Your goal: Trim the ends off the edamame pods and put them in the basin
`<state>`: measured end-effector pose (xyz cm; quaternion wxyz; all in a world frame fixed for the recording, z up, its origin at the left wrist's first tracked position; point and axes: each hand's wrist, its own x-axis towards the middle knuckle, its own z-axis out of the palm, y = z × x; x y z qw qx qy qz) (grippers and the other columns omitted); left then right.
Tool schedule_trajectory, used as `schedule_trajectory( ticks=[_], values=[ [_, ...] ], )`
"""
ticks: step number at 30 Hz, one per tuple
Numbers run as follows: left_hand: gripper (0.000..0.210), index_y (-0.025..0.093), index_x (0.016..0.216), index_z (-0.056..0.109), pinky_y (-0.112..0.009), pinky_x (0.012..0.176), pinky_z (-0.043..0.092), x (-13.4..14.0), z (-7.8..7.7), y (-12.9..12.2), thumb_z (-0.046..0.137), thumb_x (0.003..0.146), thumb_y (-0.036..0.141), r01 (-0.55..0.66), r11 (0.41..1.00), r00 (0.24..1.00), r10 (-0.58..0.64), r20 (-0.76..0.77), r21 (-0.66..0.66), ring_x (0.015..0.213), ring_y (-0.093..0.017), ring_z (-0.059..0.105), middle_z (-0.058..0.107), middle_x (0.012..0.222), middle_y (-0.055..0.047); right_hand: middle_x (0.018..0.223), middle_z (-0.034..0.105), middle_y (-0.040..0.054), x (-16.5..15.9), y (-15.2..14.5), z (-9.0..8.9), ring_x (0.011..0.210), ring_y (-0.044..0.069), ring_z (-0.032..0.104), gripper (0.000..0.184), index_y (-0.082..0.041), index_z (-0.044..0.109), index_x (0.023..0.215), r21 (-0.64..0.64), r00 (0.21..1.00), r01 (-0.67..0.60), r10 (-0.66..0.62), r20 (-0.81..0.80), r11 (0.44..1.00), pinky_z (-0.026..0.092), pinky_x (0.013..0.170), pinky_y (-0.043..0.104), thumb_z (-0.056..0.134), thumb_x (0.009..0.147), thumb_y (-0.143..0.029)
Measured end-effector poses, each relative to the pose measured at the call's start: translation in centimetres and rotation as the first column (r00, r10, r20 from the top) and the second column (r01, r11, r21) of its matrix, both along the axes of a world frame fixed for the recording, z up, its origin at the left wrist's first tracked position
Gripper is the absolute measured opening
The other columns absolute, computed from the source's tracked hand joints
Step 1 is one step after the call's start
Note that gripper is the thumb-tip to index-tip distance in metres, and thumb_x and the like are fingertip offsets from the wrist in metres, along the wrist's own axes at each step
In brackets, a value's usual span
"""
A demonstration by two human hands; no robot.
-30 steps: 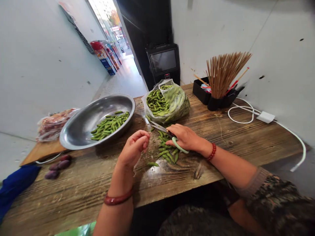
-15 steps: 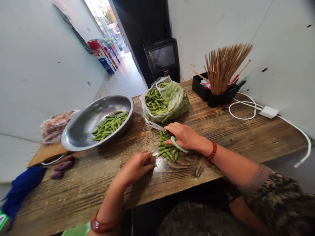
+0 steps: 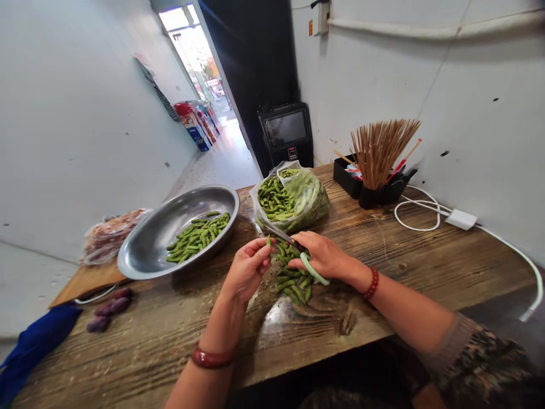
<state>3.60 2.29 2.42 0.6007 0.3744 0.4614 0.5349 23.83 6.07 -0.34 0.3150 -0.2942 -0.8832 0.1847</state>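
My left hand (image 3: 250, 267) is closed in a pinch on a green edamame pod (image 3: 268, 241), its tip poking up from the fingertips. Held in my right hand (image 3: 321, 253) are scissors (image 3: 281, 232) with pale green handles, their blades pointing up and left, close to the pod. Under both hands a small heap of edamame pods (image 3: 294, 284) lies on the wooden table. Behind the blades stands a clear plastic bag (image 3: 313, 199) full of pods. To the left, a steel basin (image 3: 142, 238) holds more pods along its right side.
Purple-red tubers (image 3: 113, 307) and a blue cloth (image 3: 38, 341) lie at the left, near a bagged pinkish food (image 3: 113, 233) on a board. At the right stand a black holder (image 3: 370, 197) with skewers (image 3: 381, 156) and a white cable with adapter (image 3: 461, 219).
My left hand has risen from the table and turned upward, bringing a pod beside the scissor blades. The whole view has tilted up slightly. My right hand keeps the scissors.
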Motion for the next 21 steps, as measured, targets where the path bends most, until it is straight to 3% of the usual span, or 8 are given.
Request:
schedule_trajectory(
  ticks=[9,17,21],
  values=[
    [0.025,0.013,0.079,0.073,-0.017,0.045,0.028,-0.9,-1.3,-0.7,0.083,0.062,0.028,-0.108,0.991,0.984,0.118,-0.134,0.077,0.049,-0.003,0.038,0.062,0.065,0.001,0.095,0.061,0.0086,0.2,0.1,-0.6,0.085,0.022,0.055,0.05,-0.014,0.056,0.107,-0.022,0.996,-0.086,0.086,0.007,0.996,0.046,0.077,0.034,0.074,0.075,-0.049],
    [0.02,0.015,0.077,0.068,-0.018,0.044,0.023,-0.8,-1.4,-0.9,0.078,0.068,0.03,-0.084,0.989,0.983,0.102,-0.155,0.122,0.045,-0.004,0.035,0.055,0.059,0.003,0.095,0.06,0.0084,0.1,-0.1,-0.4,0.085,0.021,0.054,0.055,-0.014,0.055,0.11,-0.024,0.989,-0.145,0.146,0.034,0.989,0.046,0.075,0.032,0.075,0.075,-0.05],
    [0.019,0.014,0.08,0.07,-0.019,0.043,0.023,-0.5,-1.5,-1.0,0.074,0.072,0.031,0.03,0.992,0.961,0.006,-0.277,0.125,0.045,-0.004,0.033,0.058,0.062,0.002,0.093,0.06,0.0079,0.0,-0.3,-0.3,0.083,0.021,0.054,0.053,-0.013,0.056,0.109,-0.031,0.984,-0.164,0.166,0.06,0.986,0.045,0.074,0.031,0.075,0.075,-0.049]
  ],
)
